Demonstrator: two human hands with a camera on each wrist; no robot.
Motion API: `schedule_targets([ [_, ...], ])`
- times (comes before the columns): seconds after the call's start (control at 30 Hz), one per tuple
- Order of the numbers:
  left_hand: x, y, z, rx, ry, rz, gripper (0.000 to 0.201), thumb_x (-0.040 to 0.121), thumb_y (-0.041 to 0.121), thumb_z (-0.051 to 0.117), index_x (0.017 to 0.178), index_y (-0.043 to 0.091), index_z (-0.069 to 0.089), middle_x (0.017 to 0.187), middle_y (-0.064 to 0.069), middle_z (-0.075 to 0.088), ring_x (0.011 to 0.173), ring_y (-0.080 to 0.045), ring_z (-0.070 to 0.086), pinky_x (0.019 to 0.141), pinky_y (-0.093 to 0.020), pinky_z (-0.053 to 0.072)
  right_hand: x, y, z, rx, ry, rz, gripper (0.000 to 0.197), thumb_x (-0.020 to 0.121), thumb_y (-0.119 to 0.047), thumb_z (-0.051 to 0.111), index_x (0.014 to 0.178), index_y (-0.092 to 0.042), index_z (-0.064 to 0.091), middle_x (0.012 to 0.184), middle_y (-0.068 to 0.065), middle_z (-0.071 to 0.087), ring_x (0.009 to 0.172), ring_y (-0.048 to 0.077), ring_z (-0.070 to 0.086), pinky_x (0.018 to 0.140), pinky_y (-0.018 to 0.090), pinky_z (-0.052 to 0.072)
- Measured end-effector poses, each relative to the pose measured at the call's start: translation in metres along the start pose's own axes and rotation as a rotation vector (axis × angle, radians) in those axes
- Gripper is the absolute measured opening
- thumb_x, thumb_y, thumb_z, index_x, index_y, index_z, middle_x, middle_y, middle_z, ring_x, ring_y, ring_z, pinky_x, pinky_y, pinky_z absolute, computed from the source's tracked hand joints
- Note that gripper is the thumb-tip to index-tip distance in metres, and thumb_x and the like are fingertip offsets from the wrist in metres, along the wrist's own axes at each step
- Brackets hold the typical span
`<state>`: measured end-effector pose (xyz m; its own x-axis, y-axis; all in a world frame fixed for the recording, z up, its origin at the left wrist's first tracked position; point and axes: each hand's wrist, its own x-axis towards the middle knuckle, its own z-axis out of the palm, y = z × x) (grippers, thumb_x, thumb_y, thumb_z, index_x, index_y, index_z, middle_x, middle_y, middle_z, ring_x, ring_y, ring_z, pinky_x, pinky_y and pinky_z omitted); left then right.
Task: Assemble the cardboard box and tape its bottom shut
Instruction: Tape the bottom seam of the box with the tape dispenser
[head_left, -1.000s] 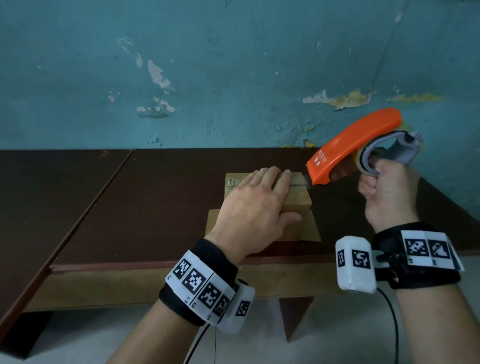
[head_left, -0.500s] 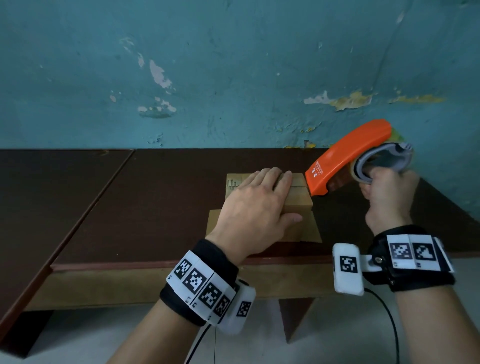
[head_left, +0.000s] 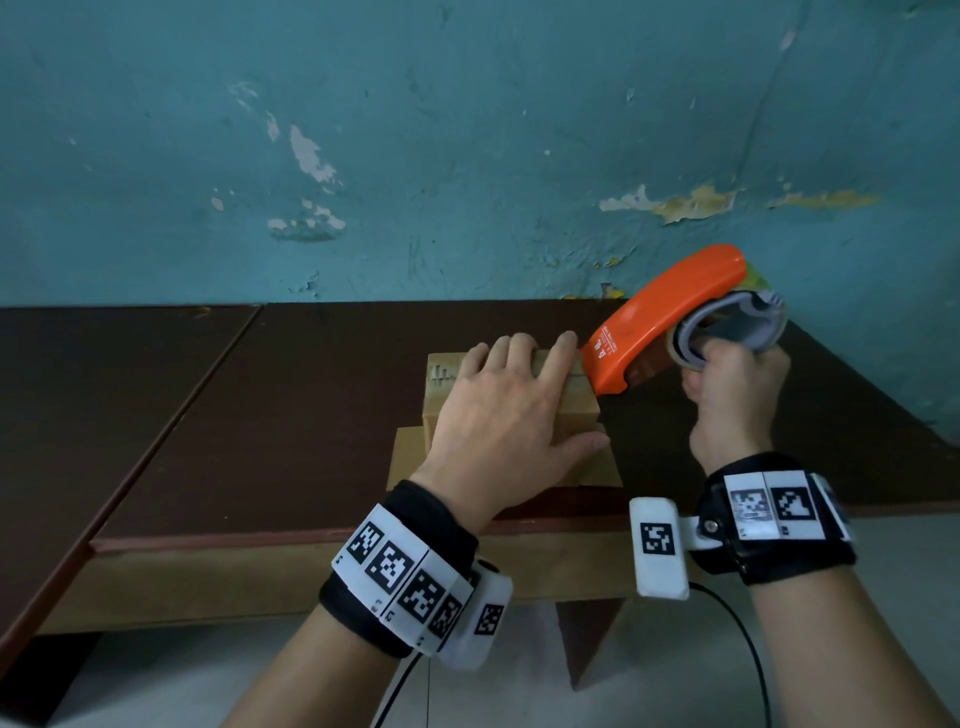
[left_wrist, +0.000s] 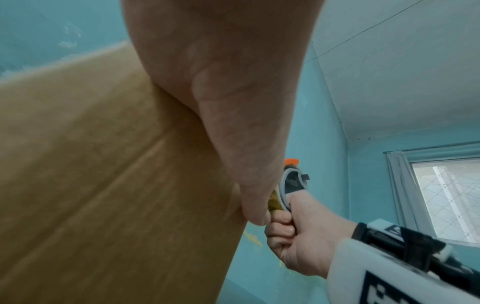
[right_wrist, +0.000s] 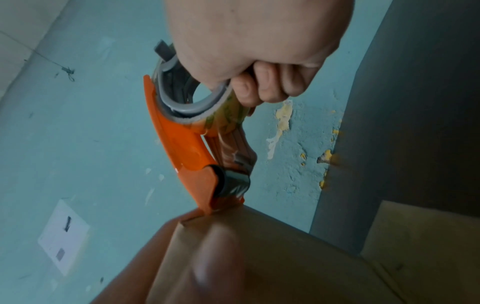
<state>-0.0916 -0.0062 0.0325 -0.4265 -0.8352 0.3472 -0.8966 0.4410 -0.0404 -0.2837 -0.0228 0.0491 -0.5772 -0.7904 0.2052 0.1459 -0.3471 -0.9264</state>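
A small brown cardboard box (head_left: 441, 384) stands upside down on the dark table (head_left: 311, 415), with its lower flaps (head_left: 602, 467) spread on the tabletop. My left hand (head_left: 498, 410) lies flat on the box's closed bottom, fingers straight and thumb against the near side (left_wrist: 103, 185). My right hand (head_left: 732, 395) grips an orange tape dispenser (head_left: 660, 322) by its grey roll holder (right_wrist: 187, 90). The dispenser's nose (right_wrist: 221, 189) touches the box's right top edge (right_wrist: 259, 218), beside my left index finger.
A peeling teal wall (head_left: 467, 156) rises right behind the table. A second dark tabletop (head_left: 93, 389) adjoins on the left. The table's front edge (head_left: 260, 540) runs below my wrists. A window (left_wrist: 446, 195) shows in the left wrist view.
My right hand has brought the tape dispenser down and left until its nose meets the box's right edge. My left hand has stayed pressed on the box.
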Motion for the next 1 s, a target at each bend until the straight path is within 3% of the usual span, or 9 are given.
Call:
schedule_targets([
  [0.13,0.001,-0.004,-0.004,0.031,-0.008,-0.034,0.098,0.089,0.086,0.031,0.165,0.027,0.01,0.135,-0.017,0.049,0.124,-0.034,0.052,0.115,-0.05,0.038,-0.005,0.008,0.01,0.01,0.001,0.016,0.032,0.089,0.01,0.049,0.075,-0.019,0.057,0.062,-0.006,0.054,0.044,-0.001,0.049,0.045,0.015,0.037],
  [0.27,-0.003,-0.006,-0.003,0.023,-0.005,0.006,0.092,0.095,0.077,0.034,0.166,0.027,0.002,0.138,-0.021,0.047,0.126,-0.035,0.05,0.116,-0.047,0.036,-0.008,0.011,0.017,0.142,0.008,0.059,0.029,0.09,0.007,0.05,0.077,-0.018,0.056,0.062,-0.006,0.051,0.046,0.003,0.044,0.043,0.016,0.032],
  [0.4,-0.003,-0.006,0.002,0.035,0.019,0.015,0.089,0.097,0.073,0.035,0.167,0.027,0.004,0.139,-0.023,0.051,0.129,-0.038,0.051,0.118,-0.048,0.035,-0.008,0.018,0.025,0.305,-0.045,0.253,0.023,0.094,-0.012,0.055,0.072,-0.02,0.052,0.056,-0.005,0.043,0.045,0.007,0.039,0.047,0.022,0.029],
  [0.47,-0.002,-0.006,0.004,0.028,0.021,0.008,0.088,0.098,0.072,0.035,0.167,0.028,0.003,0.149,-0.026,0.046,0.142,-0.04,0.042,0.124,-0.05,0.029,-0.011,0.019,0.027,0.363,-0.097,0.333,0.031,0.097,-0.02,0.053,0.066,-0.021,0.047,0.054,-0.004,0.039,0.043,0.008,0.035,0.048,0.022,0.029],
  [0.53,-0.001,-0.006,0.006,0.004,0.027,0.016,0.086,0.098,0.07,0.035,0.167,0.029,0.001,0.166,-0.025,0.028,0.157,-0.038,0.019,0.128,-0.05,0.02,-0.014,0.017,0.027,0.397,-0.118,0.402,0.041,0.1,-0.022,0.046,0.06,-0.021,0.043,0.05,-0.005,0.037,0.041,0.009,0.031,0.043,0.02,0.026],
  [0.63,0.0,-0.008,0.007,-0.027,0.046,0.054,0.084,0.099,0.068,0.034,0.167,0.029,0.002,0.174,-0.016,0.005,0.161,-0.03,-0.002,0.129,-0.05,0.013,-0.016,0.015,0.024,0.379,-0.119,0.476,0.041,0.103,-0.025,0.041,0.062,-0.021,0.044,0.049,-0.005,0.037,0.04,0.008,0.03,0.042,0.019,0.021],
  [0.77,0.001,-0.01,0.006,-0.022,-0.013,0.03,0.085,0.099,0.071,0.031,0.166,0.032,-0.006,0.171,-0.019,0.018,0.16,-0.035,0.011,0.13,-0.047,0.015,-0.011,0.016,0.02,0.297,-0.108,0.51,0.036,0.103,-0.023,0.04,0.068,-0.021,0.044,0.048,-0.007,0.034,0.036,0.006,0.028,0.038,0.018,0.02],
  [0.9,-0.001,-0.009,0.006,-0.006,0.009,0.011,0.085,0.098,0.071,0.033,0.166,0.033,0.0,0.156,-0.018,0.044,0.147,-0.035,0.038,0.126,-0.046,0.025,-0.006,0.011,0.014,0.281,-0.115,0.471,0.035,0.103,-0.016,0.039,0.068,-0.021,0.042,0.046,-0.008,0.033,0.034,0.005,0.027,0.038,0.018,0.019],
  [1.0,-0.001,-0.01,0.007,-0.003,0.019,0.013,0.084,0.098,0.072,0.033,0.166,0.033,0.001,0.148,-0.016,0.049,0.14,-0.033,0.045,0.123,-0.045,0.03,-0.004,0.009,0.011,0.267,-0.12,0.459,0.035,0.102,-0.014,0.039,0.068,-0.02,0.044,0.047,-0.008,0.034,0.036,0.005,0.028,0.039,0.018,0.019],
])
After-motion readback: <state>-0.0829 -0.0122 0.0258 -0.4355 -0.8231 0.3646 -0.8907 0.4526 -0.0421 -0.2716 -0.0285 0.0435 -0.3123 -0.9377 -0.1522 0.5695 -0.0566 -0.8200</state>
